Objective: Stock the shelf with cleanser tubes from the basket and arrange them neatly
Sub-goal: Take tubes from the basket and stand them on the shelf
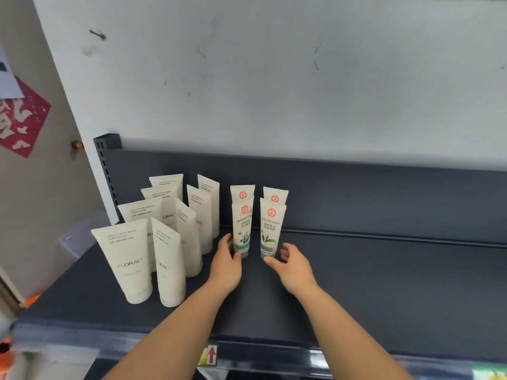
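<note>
On the dark shelf stand two short columns of white cleanser tubes with red round logos. My left hand grips the base of the front tube with a blue-green plant print. My right hand curls round the base of the front tube with a green leaf print, thumb at its cap. Behind each stands one more tube of the same kind, the left and the right. All are upright, caps down. The basket is out of view.
Several taller white FLORAL tubes stand in rows at the shelf's left end, close beside my left hand. A slotted upright and the dark back panel bound the shelf. The shelf's front edge carries a price strip.
</note>
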Demonstrator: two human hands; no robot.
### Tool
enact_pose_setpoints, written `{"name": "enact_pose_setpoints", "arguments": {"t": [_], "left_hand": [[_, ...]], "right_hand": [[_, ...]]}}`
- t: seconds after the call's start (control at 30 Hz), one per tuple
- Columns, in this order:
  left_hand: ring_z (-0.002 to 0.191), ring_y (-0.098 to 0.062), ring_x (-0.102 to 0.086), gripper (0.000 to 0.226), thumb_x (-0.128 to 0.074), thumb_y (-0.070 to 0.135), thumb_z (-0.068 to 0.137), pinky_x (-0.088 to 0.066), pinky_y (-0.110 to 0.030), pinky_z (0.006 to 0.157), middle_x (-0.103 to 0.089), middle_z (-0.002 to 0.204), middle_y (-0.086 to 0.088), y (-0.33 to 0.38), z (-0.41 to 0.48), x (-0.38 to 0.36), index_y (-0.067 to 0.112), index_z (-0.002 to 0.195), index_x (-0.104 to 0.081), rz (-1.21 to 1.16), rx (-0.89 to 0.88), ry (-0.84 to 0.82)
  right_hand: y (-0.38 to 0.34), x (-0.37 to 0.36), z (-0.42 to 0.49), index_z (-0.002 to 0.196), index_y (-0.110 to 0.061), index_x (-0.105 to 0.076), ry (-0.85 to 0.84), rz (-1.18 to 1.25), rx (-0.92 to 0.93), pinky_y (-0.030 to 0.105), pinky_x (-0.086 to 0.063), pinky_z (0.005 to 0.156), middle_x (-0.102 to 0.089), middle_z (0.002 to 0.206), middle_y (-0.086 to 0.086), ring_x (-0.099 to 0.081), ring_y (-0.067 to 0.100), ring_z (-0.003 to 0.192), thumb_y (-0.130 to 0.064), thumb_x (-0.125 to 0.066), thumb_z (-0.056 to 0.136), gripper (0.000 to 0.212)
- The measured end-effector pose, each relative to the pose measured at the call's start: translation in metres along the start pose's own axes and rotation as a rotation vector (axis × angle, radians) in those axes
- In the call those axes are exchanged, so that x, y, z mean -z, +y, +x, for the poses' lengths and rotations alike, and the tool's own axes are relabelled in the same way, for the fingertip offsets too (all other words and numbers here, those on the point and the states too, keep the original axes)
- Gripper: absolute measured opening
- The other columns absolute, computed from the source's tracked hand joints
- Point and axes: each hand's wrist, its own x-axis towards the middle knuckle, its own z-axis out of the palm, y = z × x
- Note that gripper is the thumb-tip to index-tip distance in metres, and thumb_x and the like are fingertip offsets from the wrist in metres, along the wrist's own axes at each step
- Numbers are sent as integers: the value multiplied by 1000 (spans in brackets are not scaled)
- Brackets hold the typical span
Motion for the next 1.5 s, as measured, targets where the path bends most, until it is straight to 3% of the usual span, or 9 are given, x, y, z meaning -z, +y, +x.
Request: {"name": "enact_pose_setpoints", "arguments": {"t": [0.1, 0.2, 0.33, 0.43, 0.6, 0.83, 1.07, 1.17, 1.5], "left_hand": [[144, -20, -27, 69, -47, 5, 96, -24, -33, 118, -24, 159, -3, 3, -15, 5, 16, 154, -12, 102, 39, 6], [146, -20, -21, 71, -48, 7, 94, -19, -30, 117, -18, 160, -5, 4, -42, 9, 12, 154, -11, 270, -2, -17], [146, -23, -21, 64, -49, 12, 94, -18, -32, 119, -22, 158, -10, 3, -83, 17, 9, 152, -21, 485, -59, -62], [136, -22, -36, 54, -51, 16, 94, -28, -28, 112, -39, 149, -7, 15, -113, 27, 11, 146, -34, 559, -142, -77], [138, -20, -33, 58, -46, 22, 96, -26, -32, 113, -33, 153, -4, 10, -164, 52, 15, 150, -27, 816, -210, -8], [148, -23, -15, 64, -42, 22, 95, -15, -40, 121, -18, 161, -5, -20, -222, 136, 15, 153, -18, 1019, -39, 143], [148, -19, -13, 64, -42, 23, 94, -11, -37, 119, -16, 161, 0, -59, -286, 236, 20, 153, -17, 1024, 94, 295], [149, -20, -9, 67, -41, 25, 95, -11, -40, 122, -10, 162, 1, -91, -323, 280, 22, 154, -10, 1022, 208, 300], [150, -18, -1, 73, -44, 26, 95, -4, -37, 120, -3, 163, 2, -183, -431, 413, 21, 155, -3, 1062, 433, 315]], "right_hand": [[4, 6, -14, 150, -12, -30, 5, -90, 24, 32, -38, 111, -43, 149, 7, -44, 21, 135, -31, -68, 90, 73], [5, 11, -31, 151, -13, -27, -50, -254, 85, 31, -34, 110, -37, 153, 6, -39, 22, 138, -29, -60, 94, 67], [1, 18, -61, 148, -13, -32, -145, -436, 226, 28, -36, 106, -41, 148, 5, -43, 21, 132, -30, -55, 96, 58], [-5, 14, -81, 144, -15, -38, -225, -453, 337, 24, -35, 102, -44, 144, 2, -46, 19, 128, -29, -53, 97, 51], [-19, -18, -109, 151, -13, -27, -342, -538, 514, 34, -33, 113, -31, 156, 6, -36, 22, 139, -29, -48, 98, 59], [-56, -78, -160, 151, -10, -25, -433, -620, 723, 34, -33, 110, -31, 154, 7, -34, 23, 139, -24, -45, 98, 58], [-97, -153, -217, 153, -11, -20, -480, -665, 872, 37, -29, 116, -23, 160, 6, -26, 23, 146, -26, -46, 98, 62], [-113, -197, -247, 151, -12, -22, -501, -685, 917, 39, -36, 110, -31, 156, 8, -36, 25, 139, -24, -47, 97, 61], [-143, -336, -341, 154, -9, -14, -640, -714, 993, 37, -29, 113, -23, 159, 10, -28, 27, 143, -25, -48, 97, 68]]}}
